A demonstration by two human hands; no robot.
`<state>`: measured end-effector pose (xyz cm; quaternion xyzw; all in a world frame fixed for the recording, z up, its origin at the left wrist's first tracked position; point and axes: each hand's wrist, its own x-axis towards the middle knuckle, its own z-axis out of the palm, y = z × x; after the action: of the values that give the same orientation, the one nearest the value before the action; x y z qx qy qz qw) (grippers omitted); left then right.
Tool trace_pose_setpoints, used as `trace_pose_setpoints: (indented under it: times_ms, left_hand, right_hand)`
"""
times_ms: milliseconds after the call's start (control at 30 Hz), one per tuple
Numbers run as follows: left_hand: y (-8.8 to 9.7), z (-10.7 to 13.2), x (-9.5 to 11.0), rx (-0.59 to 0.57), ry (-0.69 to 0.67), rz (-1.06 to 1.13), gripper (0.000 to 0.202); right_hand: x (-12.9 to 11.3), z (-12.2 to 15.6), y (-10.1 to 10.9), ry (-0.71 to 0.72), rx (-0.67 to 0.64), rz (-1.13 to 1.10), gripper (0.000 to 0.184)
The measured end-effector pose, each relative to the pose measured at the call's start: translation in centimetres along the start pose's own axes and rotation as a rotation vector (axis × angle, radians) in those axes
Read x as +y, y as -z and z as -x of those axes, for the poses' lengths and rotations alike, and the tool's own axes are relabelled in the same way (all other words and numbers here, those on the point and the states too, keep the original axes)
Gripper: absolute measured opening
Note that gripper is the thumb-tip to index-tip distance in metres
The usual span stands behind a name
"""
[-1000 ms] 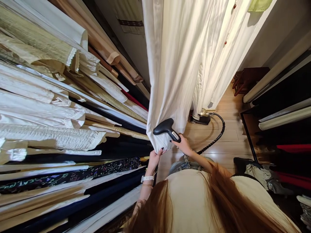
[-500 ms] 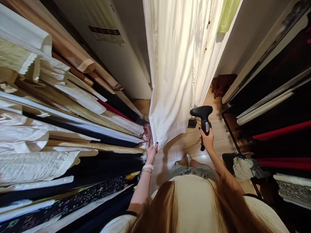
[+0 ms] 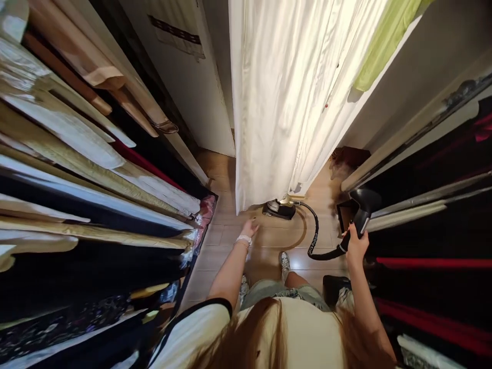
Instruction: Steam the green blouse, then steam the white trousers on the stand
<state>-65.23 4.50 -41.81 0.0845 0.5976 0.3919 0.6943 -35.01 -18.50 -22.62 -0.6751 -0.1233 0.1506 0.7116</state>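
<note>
A long white garment (image 3: 269, 128) hangs ahead of me, brightly lit, with its hem near the floor. My left hand (image 3: 250, 228) is just below that hem, apart from the cloth, with its fingers loosely spread and nothing visible in them. Out to the right, my right hand (image 3: 357, 246) grips the handle of a black garment steamer (image 3: 365, 202), whose head is up beside the right-hand clothes. From the handle a black hose (image 3: 315, 236) curves over the floor to a dark base (image 3: 279, 209), partly hidden behind the hem.
Closely hung clothes (image 3: 96, 189) line the left side. More dark and red clothes (image 3: 430, 264) hang on the right. A light green cloth (image 3: 386, 46) hangs beside the white garment. A dark red stool (image 3: 351, 159) stands at the back right, and a pale tiled floor (image 3: 219, 241) lies below.
My left hand has let go of the garment's hem, which hangs straight now. My right hand has carried the steamer to the right, and the hose and base have come into view.
</note>
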Motion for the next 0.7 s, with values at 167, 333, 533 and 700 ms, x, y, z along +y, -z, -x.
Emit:
trace_pose_setpoints:
  times_ms: [167,333,533,700]
  left_hand:
    - [-13.0,-4.7,-0.1,-0.119,0.111,0.161,0.028]
    - [-18.7,-10.9,-0.8,-0.082,0.140,0.277,0.034]
    - [-19.9,-17.1,-2.0,-0.032,0.174,0.347,0.041]
    - [-21.7,-17.2,-2.4,-0.182,0.143,0.407,0.038]
  right_hand:
    - [-0.7,-6.0,1.4,-0.018,-0.031,0.049,0.046]
    - [-0.4,-10.6,2.2,-0.053,0.029,0.085,0.041]
    - [1.5,-13.7,2.9,-0.091,0.128,0.165,0.042]
    - [2.6,-14.1,2.9,-0.130,0.221,0.172,0.034]
